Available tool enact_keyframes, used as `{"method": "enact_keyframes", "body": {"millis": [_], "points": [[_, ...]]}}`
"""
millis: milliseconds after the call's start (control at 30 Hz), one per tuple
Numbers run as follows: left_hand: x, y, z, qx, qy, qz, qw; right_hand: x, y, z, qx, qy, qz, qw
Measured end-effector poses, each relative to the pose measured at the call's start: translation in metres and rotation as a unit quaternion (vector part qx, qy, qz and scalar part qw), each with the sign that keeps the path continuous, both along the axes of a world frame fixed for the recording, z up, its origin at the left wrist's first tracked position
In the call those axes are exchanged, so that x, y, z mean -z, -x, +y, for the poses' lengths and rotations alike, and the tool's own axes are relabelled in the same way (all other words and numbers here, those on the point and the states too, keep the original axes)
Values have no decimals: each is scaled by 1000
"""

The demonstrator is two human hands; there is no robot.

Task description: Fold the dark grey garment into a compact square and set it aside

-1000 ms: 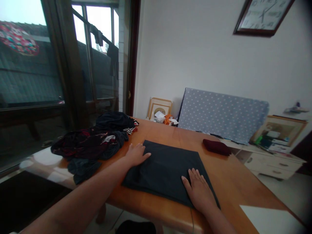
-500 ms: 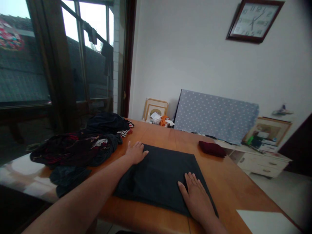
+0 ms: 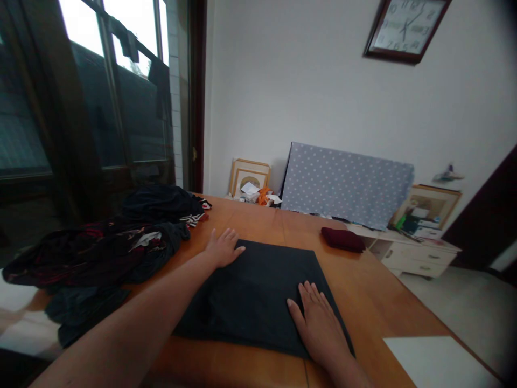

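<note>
A folded dark garment (image 3: pixel 258 293) lies flat on the wooden desk (image 3: pixel 383 302). The left hand (image 3: pixel 221 249) rests palm down on the garment's far left corner; the right hand (image 3: pixel 319 323) lies flat on its near right edge. Left of the garment sits a heap of dark clothes (image 3: pixel 105 248); beyond its far right corner, a folded maroon cloth (image 3: pixel 342 239).

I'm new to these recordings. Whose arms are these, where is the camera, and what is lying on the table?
There is no machine here. One camera sits on a person's head, looking forward and down, so both bare arms are that person's own. The left hand lies flat at the far left corner of a folded dark cloth. The right hand lies flat on its near right corner. Neither hand grips anything. On the wooden table there is also a pile of dark clothes, a dark red folded cloth and a white sheet.
</note>
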State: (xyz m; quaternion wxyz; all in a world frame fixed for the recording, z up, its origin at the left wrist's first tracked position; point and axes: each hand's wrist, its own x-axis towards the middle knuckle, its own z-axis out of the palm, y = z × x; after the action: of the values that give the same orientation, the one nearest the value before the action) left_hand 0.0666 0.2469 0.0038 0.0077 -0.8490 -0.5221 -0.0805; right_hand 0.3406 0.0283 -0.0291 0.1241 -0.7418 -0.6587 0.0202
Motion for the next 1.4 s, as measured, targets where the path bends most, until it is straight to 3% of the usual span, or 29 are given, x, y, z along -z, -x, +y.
{"method": "enact_keyframes", "body": {"millis": [100,300,500,733,867,967,1100,1233,1400], "points": [[3,-10,-2,46,43,-5,998,-1,0,0,1,4,-6,1000],[4,-27,6,0,69,24,997,-10,3,-3,0,12,2,1000],[8,-67,1,100,54,14,993,-13,5,-4,2,11,14,1000],[9,-90,10,6,87,35,996,-15,4,-5,4,10,34,999],[5,-120,0,101,46,23,994,-17,4,-4,6,5,53,999],[10,-141,-9,164,56,15,985,-17,4,-4,8,1,66,998],[16,-152,-9,148,83,26,985,-19,4,-6,10,-4,72,997],[12,-162,-7,120,84,42,988,-21,3,-6,10,-10,79,997],[11,-185,-19,192,54,31,979,-22,2,-6,12,-12,96,995]]}}
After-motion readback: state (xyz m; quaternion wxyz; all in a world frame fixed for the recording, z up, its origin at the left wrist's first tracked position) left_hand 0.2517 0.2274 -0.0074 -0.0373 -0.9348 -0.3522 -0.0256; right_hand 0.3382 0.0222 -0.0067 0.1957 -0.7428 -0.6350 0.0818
